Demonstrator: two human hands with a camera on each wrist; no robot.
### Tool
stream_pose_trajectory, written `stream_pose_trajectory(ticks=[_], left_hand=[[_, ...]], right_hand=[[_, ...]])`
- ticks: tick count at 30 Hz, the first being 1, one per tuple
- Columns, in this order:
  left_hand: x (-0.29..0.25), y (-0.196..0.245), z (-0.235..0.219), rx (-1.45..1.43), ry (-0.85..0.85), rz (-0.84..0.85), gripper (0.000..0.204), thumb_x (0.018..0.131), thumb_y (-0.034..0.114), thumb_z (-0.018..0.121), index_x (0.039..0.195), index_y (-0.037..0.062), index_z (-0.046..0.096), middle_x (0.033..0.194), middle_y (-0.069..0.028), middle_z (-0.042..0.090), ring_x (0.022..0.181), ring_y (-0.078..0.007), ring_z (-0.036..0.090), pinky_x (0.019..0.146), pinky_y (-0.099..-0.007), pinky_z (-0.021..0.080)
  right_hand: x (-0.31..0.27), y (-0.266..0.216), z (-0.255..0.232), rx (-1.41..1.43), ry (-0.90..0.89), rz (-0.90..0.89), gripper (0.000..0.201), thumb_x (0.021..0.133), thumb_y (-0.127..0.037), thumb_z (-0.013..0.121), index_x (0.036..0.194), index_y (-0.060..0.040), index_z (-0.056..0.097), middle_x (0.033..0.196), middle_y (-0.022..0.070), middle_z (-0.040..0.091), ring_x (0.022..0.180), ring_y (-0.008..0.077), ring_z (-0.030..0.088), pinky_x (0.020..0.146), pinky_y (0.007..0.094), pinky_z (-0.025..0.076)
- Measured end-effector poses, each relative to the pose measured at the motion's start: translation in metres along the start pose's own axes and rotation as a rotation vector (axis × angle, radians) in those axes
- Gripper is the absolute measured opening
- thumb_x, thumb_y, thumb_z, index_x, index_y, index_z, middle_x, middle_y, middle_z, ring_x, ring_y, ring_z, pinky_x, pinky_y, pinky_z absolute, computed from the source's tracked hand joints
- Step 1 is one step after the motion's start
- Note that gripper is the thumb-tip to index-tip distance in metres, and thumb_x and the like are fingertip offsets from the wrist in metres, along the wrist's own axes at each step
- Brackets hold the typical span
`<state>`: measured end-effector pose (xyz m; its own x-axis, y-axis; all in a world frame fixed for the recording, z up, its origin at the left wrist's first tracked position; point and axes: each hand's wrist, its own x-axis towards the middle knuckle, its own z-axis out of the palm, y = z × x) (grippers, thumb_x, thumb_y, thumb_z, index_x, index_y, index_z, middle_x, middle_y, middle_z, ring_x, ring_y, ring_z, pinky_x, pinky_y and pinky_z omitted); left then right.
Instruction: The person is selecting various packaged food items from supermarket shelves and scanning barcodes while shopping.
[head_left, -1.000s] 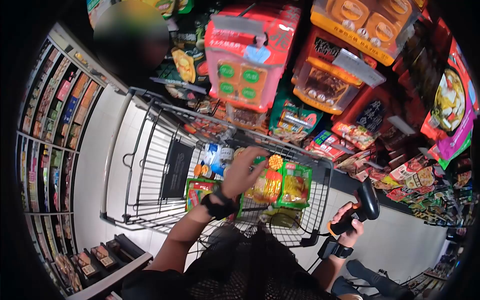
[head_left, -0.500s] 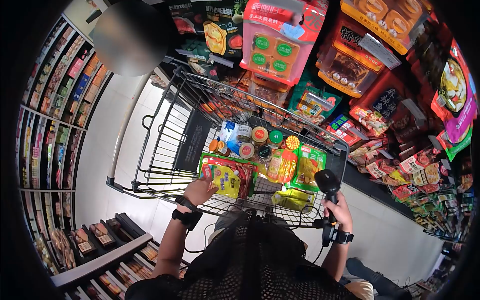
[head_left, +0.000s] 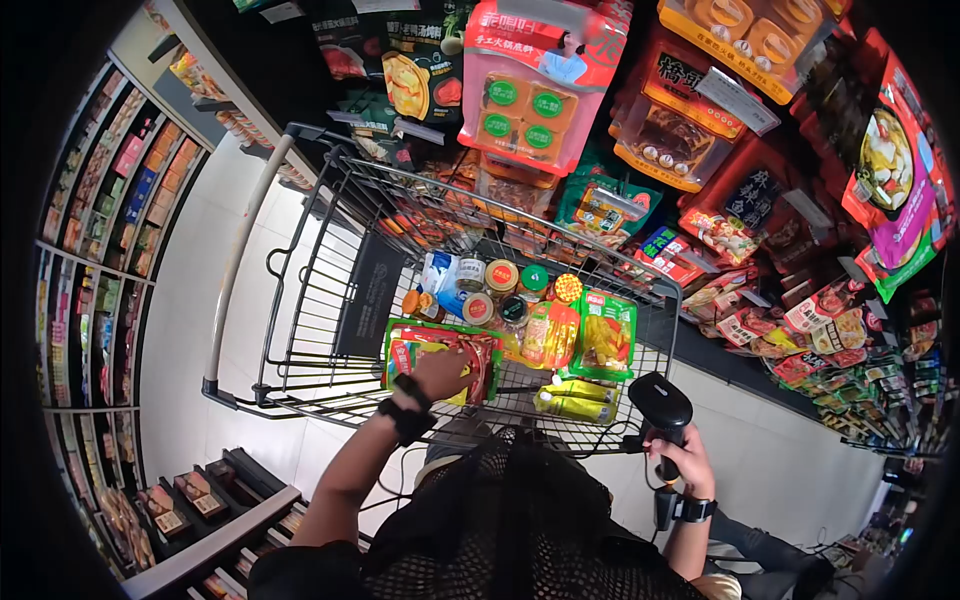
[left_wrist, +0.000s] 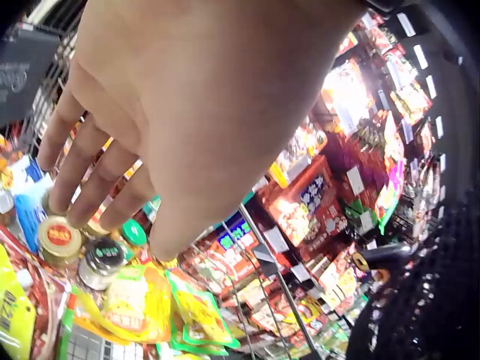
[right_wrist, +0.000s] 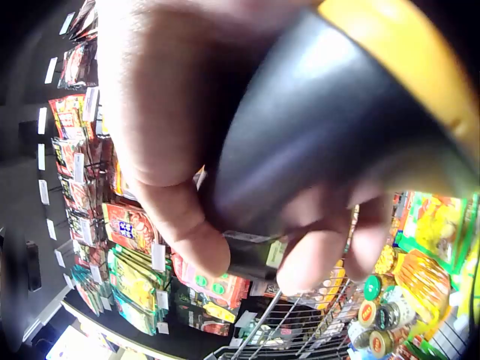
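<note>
In the head view, my left hand is over the red and green food pouch in the shopping cart, covering part of it. The left wrist view shows its fingers loosely extended, with nothing gripped. Beyond them stand several jars, among them a black-lidded jar and a gold-lidded jar. My right hand grips the handle of a black and orange barcode scanner beside the cart's right end. Fingers curl around the handle in the right wrist view.
The wire cart also carries a green-edged pouch, yellow packets and a blue-white bag. Hanging hotpot-seasoning packs line the shelf close behind the cart. A lower shelf stands at the near left, and a cable hangs near the cart.
My left hand has moved from over the jars to the pouch's near edge, then onto its middle. The right hand still holds the scanner, now more upright than a second ago.
</note>
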<state>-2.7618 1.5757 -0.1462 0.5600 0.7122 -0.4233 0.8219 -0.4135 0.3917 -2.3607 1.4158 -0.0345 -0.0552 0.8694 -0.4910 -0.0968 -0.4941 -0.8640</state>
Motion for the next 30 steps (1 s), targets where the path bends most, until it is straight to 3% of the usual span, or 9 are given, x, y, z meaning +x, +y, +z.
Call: stream_pose_trajectory(ticks=[4, 6, 7, 8, 9, 12, 16, 20, 30], left_hand=[[0.116, -0.017, 0.091, -0.505, -0.206, 0.164, 0.034, 0.086, 0.034, 0.055, 0.099, 0.0031, 0.059, 0.091, -0.0148, 0.063, 0.079, -0.0301, 0.062, 0.066, -0.0425, 0.049], [0.191, -0.055, 0.256, -0.647, -0.194, 0.342, 0.029, 0.088, 0.029, 0.049, 0.093, 0.0025, 0.059, 0.079, -0.0111, 0.062, 0.073, -0.0268, 0.061, 0.059, -0.0427, 0.048], [0.243, -0.067, 0.323, -0.220, 0.191, 0.372, 0.026, 0.088, 0.025, 0.044, 0.092, 0.0057, 0.061, 0.079, -0.0164, 0.063, 0.075, -0.0312, 0.061, 0.064, -0.0390, 0.049], [0.207, -0.034, 0.304, -0.230, 0.191, 0.375, 0.026, 0.088, 0.025, 0.044, 0.092, 0.0057, 0.061, 0.079, -0.0164, 0.063, 0.075, -0.0312, 0.061, 0.064, -0.0390, 0.049], [0.192, -0.014, 0.241, -0.633, 0.142, -0.196, 0.023, 0.087, 0.021, 0.044, 0.094, 0.0075, 0.061, 0.068, -0.0106, 0.057, 0.071, -0.0296, 0.062, 0.057, -0.0439, 0.049], [0.211, -0.005, 0.255, -1.379, -0.187, -0.877, 0.020, 0.083, 0.015, 0.048, 0.095, 0.0078, 0.061, 0.083, -0.0096, 0.061, 0.080, -0.0232, 0.061, 0.064, -0.0363, 0.049], [0.244, -0.036, 0.419, -2.188, 0.055, -1.162, 0.019, 0.082, 0.015, 0.053, 0.094, 0.0035, 0.062, 0.085, -0.0119, 0.063, 0.085, -0.0217, 0.061, 0.066, -0.0356, 0.049], [0.255, -0.037, 0.423, -1.606, 0.203, -0.801, 0.022, 0.080, 0.018, 0.058, 0.094, 0.0016, 0.063, 0.090, -0.0116, 0.065, 0.086, -0.0226, 0.062, 0.068, -0.0355, 0.049], [0.249, 0.006, 0.365, -1.305, 0.253, -1.307, 0.031, 0.077, 0.030, 0.064, 0.097, 0.0057, 0.064, 0.096, -0.0132, 0.066, 0.086, -0.0261, 0.063, 0.072, -0.0373, 0.049]], right_hand=[[0.027, 0.022, 0.025, -0.011, 0.317, -0.087, 0.022, 0.084, -0.013, 0.060, 0.100, 0.0004, 0.052, 0.083, 0.0106, 0.062, 0.067, 0.0135, 0.059, 0.063, 0.0286, 0.049], [0.057, 0.040, 0.024, 0.020, 0.449, -0.038, 0.029, 0.084, -0.013, 0.061, 0.107, -0.0019, 0.047, 0.077, 0.0083, 0.060, 0.058, 0.0119, 0.057, 0.055, 0.0258, 0.047], [0.069, 0.054, 0.021, -0.004, 0.498, -0.011, 0.031, 0.084, -0.013, 0.061, 0.109, -0.0030, 0.046, 0.075, 0.0068, 0.059, 0.055, 0.0113, 0.055, 0.051, 0.0249, 0.046], [0.079, 0.061, 0.021, -0.129, 0.575, 0.012, 0.032, 0.083, -0.014, 0.063, 0.108, -0.0041, 0.046, 0.070, 0.0034, 0.056, 0.050, 0.0098, 0.051, 0.045, 0.0241, 0.042], [0.093, 0.065, 0.022, -0.238, 0.606, 0.008, 0.035, 0.082, -0.015, 0.064, 0.109, -0.0020, 0.045, 0.068, 0.0032, 0.055, 0.051, 0.0082, 0.050, 0.044, 0.0236, 0.040], [0.137, 0.072, 0.015, -0.791, 0.499, 0.045, 0.046, 0.079, -0.021, 0.066, 0.113, 0.0008, 0.044, 0.067, 0.0095, 0.056, 0.056, 0.0194, 0.055, 0.053, 0.0349, 0.044], [0.150, 0.073, 0.020, -0.775, 0.464, 0.086, 0.046, 0.077, -0.023, 0.066, 0.112, 0.0005, 0.047, 0.064, 0.0099, 0.055, 0.057, 0.0217, 0.052, 0.056, 0.0357, 0.044], [0.141, 0.072, 0.001, -0.726, 0.409, 0.149, 0.042, 0.077, -0.021, 0.067, 0.107, 0.0023, 0.048, 0.062, 0.0078, 0.052, 0.054, 0.0168, 0.050, 0.052, 0.0335, 0.043], [0.135, 0.063, 0.003, -0.662, 0.255, 0.179, 0.041, 0.078, -0.028, 0.068, 0.100, 0.0016, 0.052, 0.066, 0.0117, 0.058, 0.059, 0.0188, 0.056, 0.058, 0.0322, 0.046]])
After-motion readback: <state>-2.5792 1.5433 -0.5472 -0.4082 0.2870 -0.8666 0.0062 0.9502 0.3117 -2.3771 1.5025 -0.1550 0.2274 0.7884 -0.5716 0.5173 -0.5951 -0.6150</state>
